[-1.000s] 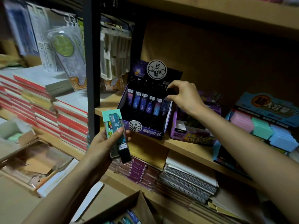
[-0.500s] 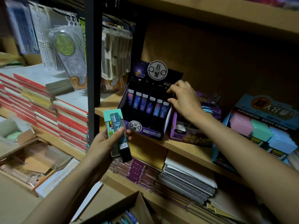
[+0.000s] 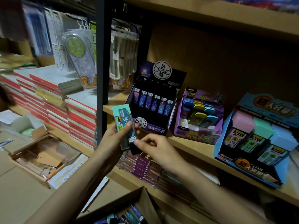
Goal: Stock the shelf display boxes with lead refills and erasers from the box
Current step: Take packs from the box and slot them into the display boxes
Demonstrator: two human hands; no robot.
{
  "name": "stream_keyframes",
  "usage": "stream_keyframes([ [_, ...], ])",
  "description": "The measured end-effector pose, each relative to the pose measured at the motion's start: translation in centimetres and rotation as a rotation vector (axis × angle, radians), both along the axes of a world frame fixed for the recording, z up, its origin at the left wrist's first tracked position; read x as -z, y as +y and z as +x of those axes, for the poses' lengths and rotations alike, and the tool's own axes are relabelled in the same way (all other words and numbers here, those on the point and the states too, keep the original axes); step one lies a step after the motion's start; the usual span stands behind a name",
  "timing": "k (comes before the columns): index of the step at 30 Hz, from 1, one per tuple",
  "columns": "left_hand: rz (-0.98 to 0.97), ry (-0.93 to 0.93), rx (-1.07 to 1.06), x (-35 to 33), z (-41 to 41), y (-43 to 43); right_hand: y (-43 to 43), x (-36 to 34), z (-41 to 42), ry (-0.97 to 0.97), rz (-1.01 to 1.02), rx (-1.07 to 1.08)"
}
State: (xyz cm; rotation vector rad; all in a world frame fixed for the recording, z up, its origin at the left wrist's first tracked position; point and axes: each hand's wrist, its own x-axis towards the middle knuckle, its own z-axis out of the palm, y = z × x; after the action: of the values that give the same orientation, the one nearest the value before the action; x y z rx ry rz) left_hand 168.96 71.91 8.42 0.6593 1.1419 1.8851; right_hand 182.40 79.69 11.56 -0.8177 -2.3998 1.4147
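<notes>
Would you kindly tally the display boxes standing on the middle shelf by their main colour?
Black and purple display box: 1
Purple display box: 1
Blue display box: 1
Total: 3

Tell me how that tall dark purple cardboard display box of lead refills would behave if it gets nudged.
The dark purple cardboard display box is probably light, so it likely slides easily on the wooden shelf. Its tall header card might make it tip backward if pushed high.
</notes>
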Motion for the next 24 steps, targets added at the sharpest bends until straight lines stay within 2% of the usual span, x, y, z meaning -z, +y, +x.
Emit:
stream_keyframes([
  [2,0.002,0.008,-0.014,0.0,-0.1,-0.4,-0.6,0.4,-0.3,0.040,-0.168,0.045],
  [5,0.002,0.014,-0.048,-0.1,-0.4,-1.0,-1.0,0.3,-0.5,0.092,-0.262,0.067],
  [10,-0.021,-0.130,-0.066,-0.8,-1.3,-1.9,0.0,-0.8,-0.3,0.170,-0.209,0.168],
  [13,-0.055,-0.105,-0.126,0.0,-2.1,-3.1,1.8,-2.8,-0.4,0.269,-0.139,0.204],
  [17,-0.063,-0.083,-0.197,1.5,-3.3,-5.2,6.0,-6.9,-2.0,0.425,0.101,0.306],
  [20,-0.068,-0.029,-0.234,1.7,-4.2,-5.7,8.8,-8.8,-4.8,0.412,0.297,0.367],
  [24,-0.042,-0.004,-0.240,1.6,-5.0,-5.8,10.5,-8.9,-8.8,0.346,0.603,0.328],
])
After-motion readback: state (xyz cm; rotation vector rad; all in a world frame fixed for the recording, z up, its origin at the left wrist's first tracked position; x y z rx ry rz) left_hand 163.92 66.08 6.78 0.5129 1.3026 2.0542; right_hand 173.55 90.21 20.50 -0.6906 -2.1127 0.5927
